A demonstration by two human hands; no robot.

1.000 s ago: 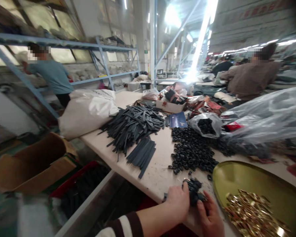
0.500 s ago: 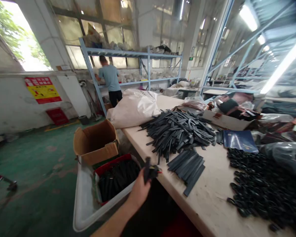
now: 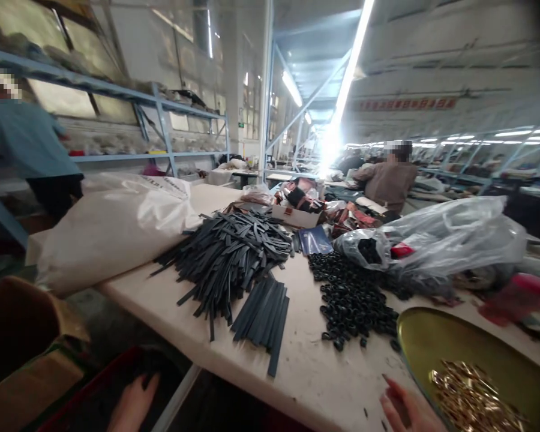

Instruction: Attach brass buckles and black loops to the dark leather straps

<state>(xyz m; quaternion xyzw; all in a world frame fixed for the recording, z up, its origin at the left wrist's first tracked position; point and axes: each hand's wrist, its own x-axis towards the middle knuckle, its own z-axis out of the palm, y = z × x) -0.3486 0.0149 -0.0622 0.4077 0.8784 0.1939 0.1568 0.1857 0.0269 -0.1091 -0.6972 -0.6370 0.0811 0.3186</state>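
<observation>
My left hand (image 3: 135, 403) is low at the left, in front of a dark red-rimmed container (image 3: 90, 384). Its fingertips merge with dark contents, and whether they grip anything is unclear. At the bottom right, my right hand (image 3: 405, 408) is over the table edge with its fingers apart and nothing visible in them. It is beside a round yellow-green tray (image 3: 418, 327) holding a heap of small gold metal pieces (image 3: 472, 396). Between the hands lie a neat row of black strips (image 3: 263, 315), a large tangled pile of black strips (image 3: 238, 246) and many small black loops (image 3: 355, 294).
A stuffed white sack (image 3: 117, 234) rests on the table's left end, above an open cardboard box (image 3: 22, 324). Clear plastic bags (image 3: 454, 234) and a blue packet (image 3: 315, 240) lie farther back. One person (image 3: 22, 144) stands by shelves; another (image 3: 387, 180) is beyond the table.
The view has swung right, bringing in the tray and my right hand. My left hand, which held a black piece above the table edge, is now lower, at the red-rimmed container.
</observation>
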